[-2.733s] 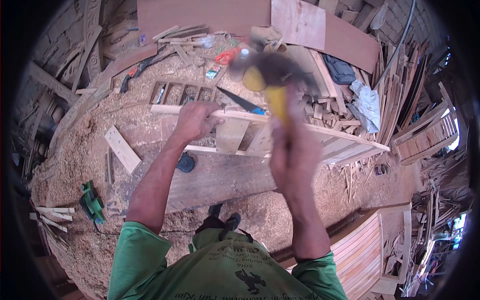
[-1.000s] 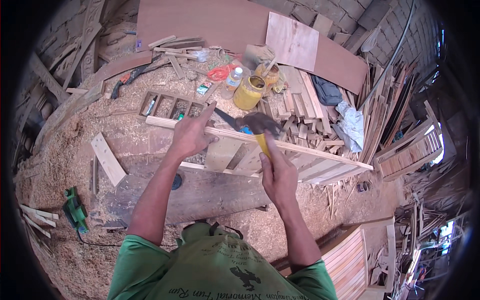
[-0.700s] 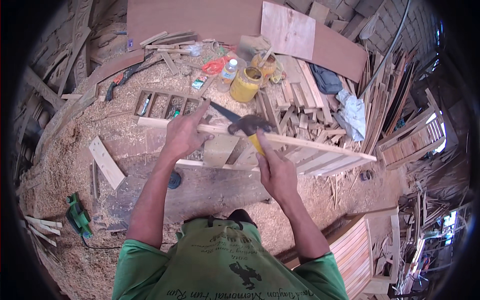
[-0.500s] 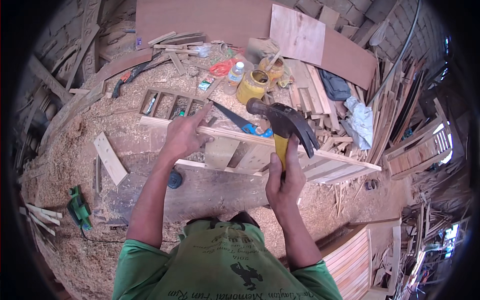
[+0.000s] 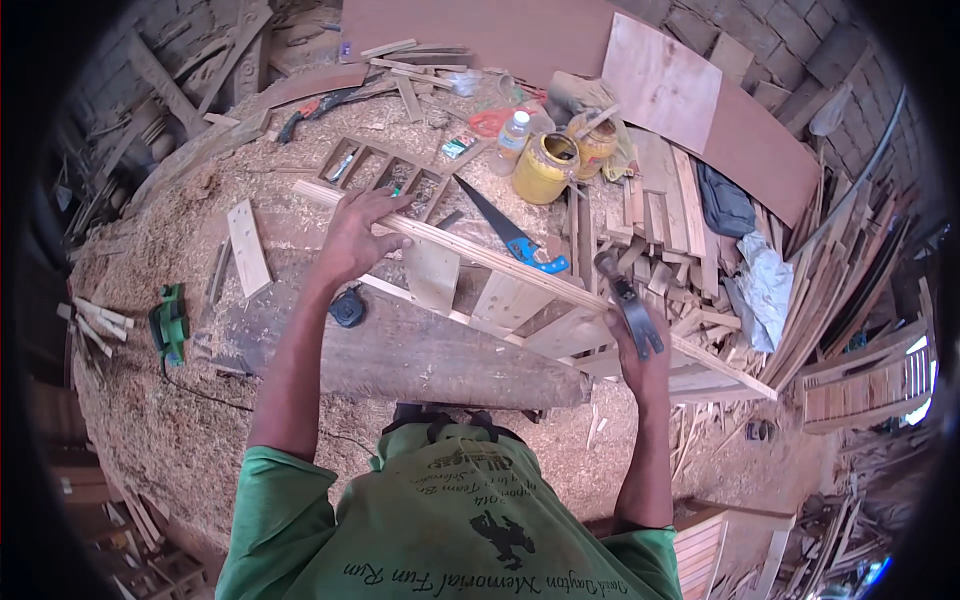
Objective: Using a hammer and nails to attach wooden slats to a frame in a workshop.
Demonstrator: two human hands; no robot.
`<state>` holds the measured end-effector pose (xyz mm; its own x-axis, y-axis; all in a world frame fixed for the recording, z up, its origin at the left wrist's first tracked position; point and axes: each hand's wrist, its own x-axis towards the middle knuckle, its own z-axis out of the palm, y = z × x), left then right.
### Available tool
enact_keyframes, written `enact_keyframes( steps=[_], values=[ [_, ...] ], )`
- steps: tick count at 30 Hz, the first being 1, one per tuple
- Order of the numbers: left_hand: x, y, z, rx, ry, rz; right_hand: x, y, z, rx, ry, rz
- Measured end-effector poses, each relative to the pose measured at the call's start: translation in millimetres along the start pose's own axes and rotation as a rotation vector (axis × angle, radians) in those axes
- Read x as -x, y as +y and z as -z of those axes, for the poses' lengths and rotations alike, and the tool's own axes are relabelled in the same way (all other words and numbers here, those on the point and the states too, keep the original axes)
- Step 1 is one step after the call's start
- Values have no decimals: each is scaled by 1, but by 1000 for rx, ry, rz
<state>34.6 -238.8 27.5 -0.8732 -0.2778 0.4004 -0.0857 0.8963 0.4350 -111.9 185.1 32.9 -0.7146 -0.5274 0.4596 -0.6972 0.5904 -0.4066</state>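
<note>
- green planer [image 5: 172,325] on shavings [image 5: 110,245]
- bottle [image 5: 512,140] beside yellow jar [image 5: 542,178]
- red plastic [image 5: 487,123] near the bottle
- dark bundle [image 5: 725,202] beside white sheet [image 5: 768,290]
- pale panel [image 5: 660,80] against brown panel [image 5: 450,30]
- slatted piece [image 5: 865,382] at far right

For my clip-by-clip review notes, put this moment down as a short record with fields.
Left hand: on a long, pale wooden slatted frame
Right hand: holding a dark-headed metal claw hammer
Beyond the frame: blue-handled handsaw, round open yellow container
Near side: worn brown wooden board
Person's far left: green power tool
</note>
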Motion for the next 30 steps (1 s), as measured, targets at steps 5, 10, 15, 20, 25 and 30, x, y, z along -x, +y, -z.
enact_keyframes(
  steps=[5, 10, 15, 20, 25, 30],
  values=[
    [45, 46, -39, -92, 407, 89, 5, 15, -3, 149, -106, 42],
    [180, 55, -165, 348, 339, 717, 19, 23, -6, -33, 51, 87],
    [240, 105, -233, 921, -396, 885, 11, -26, 41, -385, 188, -134],
    [199, 156, -242, 1151, -194, 643, 3, -42, 104, -612, 252, -402],
    [151, 163, -166, 1422, 54, 888, -7, -38, 137, -809, 363, -530],
    [109, 164, -53, 1206, 336, 784, -25, -26, 129, -1202, 436, -422]
  ],
)
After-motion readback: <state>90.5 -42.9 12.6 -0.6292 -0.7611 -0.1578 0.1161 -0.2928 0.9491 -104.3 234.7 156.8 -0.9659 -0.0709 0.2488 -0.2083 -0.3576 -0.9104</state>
